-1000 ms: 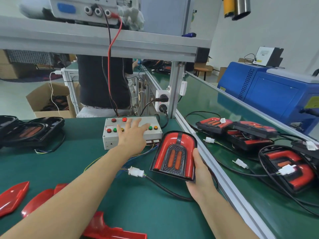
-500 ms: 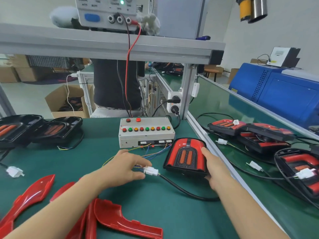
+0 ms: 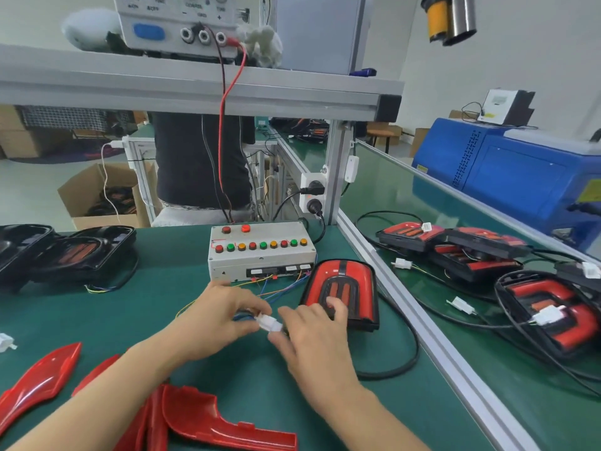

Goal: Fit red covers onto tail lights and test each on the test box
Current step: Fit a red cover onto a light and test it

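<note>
Red-covered tail light (image 3: 341, 291) (flat) beside test box (image 3: 260, 252)

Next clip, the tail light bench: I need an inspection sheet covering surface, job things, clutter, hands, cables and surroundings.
Surface: green bench mat, bounded on the right by an aluminium rail.
Job's things: covered tail light lies flat in front of the test box; loose red covers at the near edge; uncovered black housings at left.
Clutter: finished tail lights piled beyond the rail.
Hands: left hand and right hand both pinch the white connector.
Cables: black lead loops from the light; coloured wires run from the box.
Surroundings: power supply on the shelf; blue machine at right; a person stands behind the bench.
</note>
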A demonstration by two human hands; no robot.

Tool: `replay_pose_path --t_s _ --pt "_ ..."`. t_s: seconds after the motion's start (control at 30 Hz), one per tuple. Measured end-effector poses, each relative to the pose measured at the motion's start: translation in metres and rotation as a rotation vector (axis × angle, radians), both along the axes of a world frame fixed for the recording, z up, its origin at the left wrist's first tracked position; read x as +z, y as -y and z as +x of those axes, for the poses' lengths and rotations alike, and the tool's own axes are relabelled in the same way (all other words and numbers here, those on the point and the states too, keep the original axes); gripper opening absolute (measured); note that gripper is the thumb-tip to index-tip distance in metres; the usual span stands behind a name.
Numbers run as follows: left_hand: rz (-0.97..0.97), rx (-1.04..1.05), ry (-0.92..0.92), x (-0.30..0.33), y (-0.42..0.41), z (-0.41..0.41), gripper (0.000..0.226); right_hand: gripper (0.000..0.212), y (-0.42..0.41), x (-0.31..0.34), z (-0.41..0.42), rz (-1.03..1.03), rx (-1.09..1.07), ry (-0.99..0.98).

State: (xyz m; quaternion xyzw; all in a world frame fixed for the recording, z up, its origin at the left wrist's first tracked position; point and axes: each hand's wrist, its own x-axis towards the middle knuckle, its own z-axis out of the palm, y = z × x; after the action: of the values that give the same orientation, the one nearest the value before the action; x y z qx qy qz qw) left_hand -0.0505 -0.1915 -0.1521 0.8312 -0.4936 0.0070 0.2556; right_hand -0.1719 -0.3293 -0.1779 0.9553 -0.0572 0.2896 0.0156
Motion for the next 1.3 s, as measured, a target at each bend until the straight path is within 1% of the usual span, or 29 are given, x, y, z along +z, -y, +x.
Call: replay_pose_path --t_s 0.1,0.13,0.23,0.3,0.37,0.47,0.5,0.53,0.57,0.63,0.67,0.73,0.77,0.8,0.83,0.87,0.93,1.0,1.07,1.13,1.17,1.2,1.27,1.3 --pt "-0.034 -0.056 -0.117 0.003 -0.004 0.002 0.024 0.017 0.0 -0.001 0.006 -0.056 -0.007 0.024" --pt "-0.035 -0.058 -0.102 0.004 -0.005 0.003 0.024 0.017 0.0 0.0 0.006 -0.064 -0.008 0.015" --pt "0.032 -0.028 0.025 0.001 -0.004 0.004 0.022 0.02 0.001 0.0 0.006 -0.067 -0.023 -0.02" --pt "0.087 -0.017 0.052 -0.001 0.0 0.002 0.031 0.024 0.0 0.001 0.006 -0.065 -0.049 -0.065" --pt "0.115 -0.018 0.073 -0.003 0.004 0.005 0.035 0.026 -0.002 0.005 0.004 -0.047 -0.069 -0.086" --pt "0.177 0.074 0.157 -0.006 -0.005 0.022 0.027 0.025 0.004 0.015 -0.005 0.052 -0.076 -0.07" --pt "0.198 0.109 0.153 -0.009 -0.012 0.029 0.023 0.028 0.009 0.021 -0.009 0.131 -0.051 -0.063" --pt "0.222 0.132 0.143 -0.012 -0.017 0.033 0.024 0.032 0.017 0.028 -0.012 0.267 -0.002 -0.063" --pt "0.266 0.142 0.139 -0.013 -0.021 0.035 0.03 0.032 0.025 0.035 -0.015 0.453 0.063 -0.054" --pt "0.353 0.144 0.167 -0.016 -0.019 0.032 0.045 0.019 0.04 0.048 -0.017 0.865 0.207 0.051" --pt "0.365 0.145 0.196 -0.015 -0.015 0.029 0.05 0.013 0.047 0.053 -0.016 1.031 0.234 0.134" --pt "0.326 0.151 0.238 -0.009 -0.003 0.021 0.052 0.009 0.065 0.059 -0.008 1.316 0.227 0.298" --pt "0.282 0.146 0.248 -0.006 0.003 0.017 0.051 0.007 0.076 0.06 -0.004 1.421 0.186 0.371" --pt "0.225 0.136 0.235 -0.002 0.009 0.013 0.05 0.009 0.087 0.06 0.001 1.482 0.125 0.426" --pt "0.148 0.128 0.173 0.002 0.016 0.008 0.048 0.014 0.098 0.058 0.004 1.489 0.052 0.448" --pt "0.062 0.123 0.058 0.006 0.024 0.0 0.046 0.018 0.106 0.053 0.007 1.441 -0.026 0.429" --pt "-0.047 0.138 -0.194 0.011 0.041 -0.016 0.045 0.018 0.115 0.041 0.01 1.242 -0.147 0.313" --pt "-0.044 0.204 -0.392 0.009 0.06 -0.028 0.051 0.012 0.112 0.029 0.012 1.047 -0.196 0.217" --pt "-0.034 0.269 -0.593 0.003 0.078 -0.035 0.059 0.015 0.109 0.02 0.014 0.865 -0.222 0.152" --pt "-0.062 0.309 -0.747 -0.003 0.091 -0.038 0.066 0.015 0.106 0.016 0.015 0.697 -0.296 0.09" --pt "-0.083 0.323 -0.796 -0.006 0.095 -0.038 0.068 0.022 0.106 0.015 0.014 0.673 -0.344 0.053" --pt "-0.105 0.334 -0.832 -0.008 0.098 -0.039 0.068 0.034 0.107 0.013 0.013 0.703 -0.393 -0.005" --pt "-0.143 0.349 -0.869 -0.011 0.101 -0.04 0.063 0.056 0.109 0.012 0.008 0.868 -0.459 -0.159" --pt "-0.155 0.351 -0.875 -0.013 0.103 -0.039 0.058 0.06 0.11 0.012 0.005 0.971 -0.46 -0.214"
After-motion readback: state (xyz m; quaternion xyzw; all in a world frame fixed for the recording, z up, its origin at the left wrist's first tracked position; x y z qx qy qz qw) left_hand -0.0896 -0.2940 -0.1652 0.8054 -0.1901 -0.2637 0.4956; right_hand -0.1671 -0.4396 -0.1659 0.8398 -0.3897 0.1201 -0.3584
